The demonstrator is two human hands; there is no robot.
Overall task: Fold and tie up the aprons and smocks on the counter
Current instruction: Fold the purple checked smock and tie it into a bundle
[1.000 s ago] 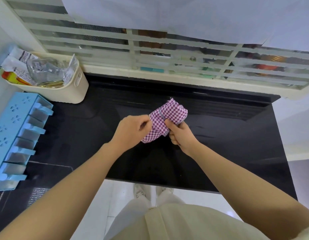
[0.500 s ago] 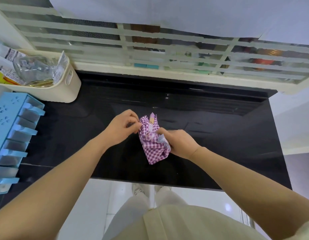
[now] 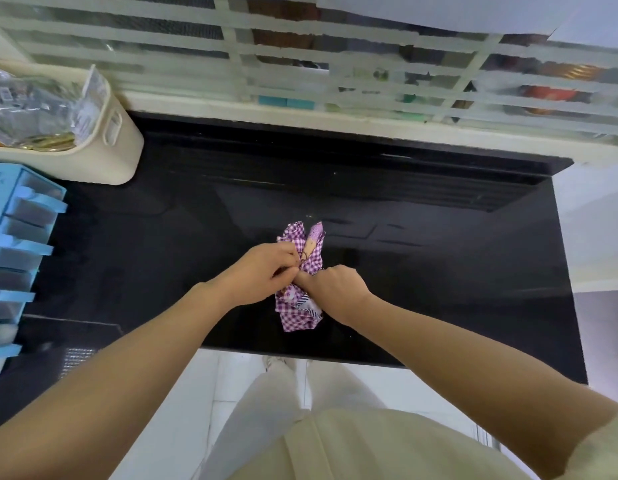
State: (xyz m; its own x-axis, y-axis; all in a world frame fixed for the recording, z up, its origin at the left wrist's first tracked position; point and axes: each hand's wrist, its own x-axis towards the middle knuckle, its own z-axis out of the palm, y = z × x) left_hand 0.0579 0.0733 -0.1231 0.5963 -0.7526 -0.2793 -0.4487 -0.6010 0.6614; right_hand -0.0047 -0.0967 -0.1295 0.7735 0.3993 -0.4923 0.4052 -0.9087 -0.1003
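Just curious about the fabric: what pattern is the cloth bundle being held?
Purple-and-white gingham check on the cloth bundle, best seen in the head view.

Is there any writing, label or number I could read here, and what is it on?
Nothing here can be read.
On the packets in the cream basket: there is print, but it is too blurred to read.
On the checked cloth bundle: a printed patch, no legible words.
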